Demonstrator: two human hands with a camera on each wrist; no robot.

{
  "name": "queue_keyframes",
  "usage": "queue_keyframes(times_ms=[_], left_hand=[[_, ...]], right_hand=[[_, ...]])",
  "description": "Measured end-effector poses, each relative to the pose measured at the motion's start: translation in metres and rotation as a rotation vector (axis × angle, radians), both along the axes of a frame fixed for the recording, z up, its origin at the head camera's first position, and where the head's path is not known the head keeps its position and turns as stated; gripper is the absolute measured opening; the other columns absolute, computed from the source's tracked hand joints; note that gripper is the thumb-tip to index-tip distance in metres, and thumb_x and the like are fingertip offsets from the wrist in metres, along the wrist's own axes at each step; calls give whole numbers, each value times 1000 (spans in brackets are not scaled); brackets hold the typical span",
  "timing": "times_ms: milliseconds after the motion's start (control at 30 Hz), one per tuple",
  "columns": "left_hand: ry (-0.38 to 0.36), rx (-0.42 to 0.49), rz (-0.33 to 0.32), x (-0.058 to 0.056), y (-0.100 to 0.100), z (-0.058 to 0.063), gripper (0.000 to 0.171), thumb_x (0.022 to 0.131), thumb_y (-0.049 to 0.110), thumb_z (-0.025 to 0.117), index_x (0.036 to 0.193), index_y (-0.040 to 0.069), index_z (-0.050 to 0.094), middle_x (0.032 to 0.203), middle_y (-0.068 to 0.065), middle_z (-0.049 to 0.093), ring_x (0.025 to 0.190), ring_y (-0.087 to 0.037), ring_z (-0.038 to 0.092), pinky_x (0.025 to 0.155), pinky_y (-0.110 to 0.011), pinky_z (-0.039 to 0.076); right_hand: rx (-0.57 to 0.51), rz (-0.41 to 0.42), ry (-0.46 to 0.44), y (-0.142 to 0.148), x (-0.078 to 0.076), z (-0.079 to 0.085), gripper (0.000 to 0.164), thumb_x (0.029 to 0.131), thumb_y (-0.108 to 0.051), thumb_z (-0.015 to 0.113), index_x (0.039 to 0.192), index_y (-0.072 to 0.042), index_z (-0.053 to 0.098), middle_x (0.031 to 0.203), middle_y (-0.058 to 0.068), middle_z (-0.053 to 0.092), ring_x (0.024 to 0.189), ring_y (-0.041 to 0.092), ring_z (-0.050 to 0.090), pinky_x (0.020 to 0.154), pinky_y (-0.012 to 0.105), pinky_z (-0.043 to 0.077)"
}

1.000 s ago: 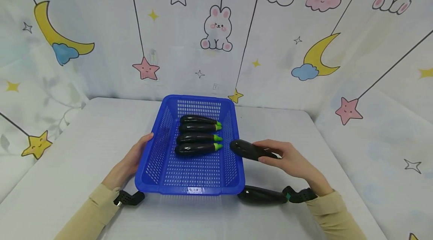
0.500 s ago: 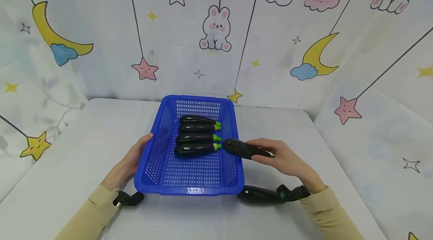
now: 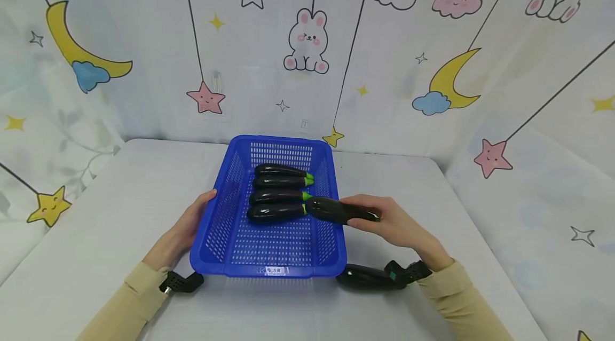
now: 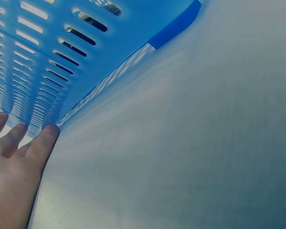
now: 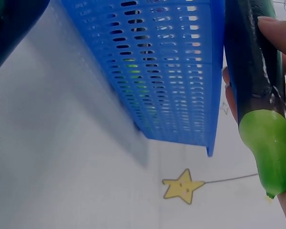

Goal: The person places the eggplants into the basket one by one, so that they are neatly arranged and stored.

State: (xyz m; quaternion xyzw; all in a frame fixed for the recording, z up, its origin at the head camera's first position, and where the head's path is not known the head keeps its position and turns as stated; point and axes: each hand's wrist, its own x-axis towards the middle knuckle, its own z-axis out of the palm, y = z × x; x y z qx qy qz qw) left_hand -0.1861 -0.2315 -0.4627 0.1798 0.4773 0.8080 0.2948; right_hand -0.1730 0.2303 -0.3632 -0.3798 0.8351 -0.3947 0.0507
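A blue perforated plastic basket (image 3: 269,245) holds several dark eggplants lying side by side, one of them the nearest eggplant (image 3: 274,214), their green stem ends to the right. My right hand (image 3: 391,221) grips another eggplant (image 3: 329,209) above the basket's right wall, its rounded end over the basket. The right wrist view shows the held eggplant's green stem end (image 5: 267,148) beside the palm. Along the basket's left side lies my left hand (image 3: 189,223), with fairly straight fingers (image 4: 42,145) touching the slotted wall; its thumb is hidden.
One more eggplant (image 3: 370,277) lies on the white table (image 3: 250,314), by the basket's near right corner and partly under the right wrist's camera (image 3: 408,272). Behind the table hangs a cloth (image 3: 259,53) printed with stars, moons and rabbits.
My right hand has moved left with the eggplant, from beside the basket's right wall to over it, now hiding a stem tip inside. The left hand and the basket stay put.
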Motion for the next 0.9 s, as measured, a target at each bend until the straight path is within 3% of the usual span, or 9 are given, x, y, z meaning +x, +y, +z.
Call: queue_keyframes(times_ms=[233, 633, 900], left_hand=[[-6, -71, 47, 1, 1, 1, 71, 105, 50, 29, 156, 6, 4, 124, -7, 60, 106, -18, 64, 87, -35, 56], [-16, -23, 15, 2, 1, 2, 54, 106, 47, 28, 150, 15, 25, 124, -7, 62, 107, -19, 65, 88, -36, 56], [-20, -82, 61, 0, 2, 0, 73, 105, 50, 29, 157, 7, 1, 125, -7, 59, 106, -18, 63, 87, -36, 56]], right_hand=[[-2, 14, -8, -11, -2, 3, 40, 96, -13, 69, 135, -16, 62, 127, 0, 67, 107, 16, 64, 98, 35, 53], [49, 22, -5, -34, -4, 10, 41, 96, -20, 70, 136, -16, 61, 129, 1, 67, 108, 15, 63, 94, 32, 55], [76, 130, 54, -54, -15, 16, 39, 95, -17, 71, 133, -14, 63, 128, 2, 67, 109, 15, 64, 93, 32, 55]])
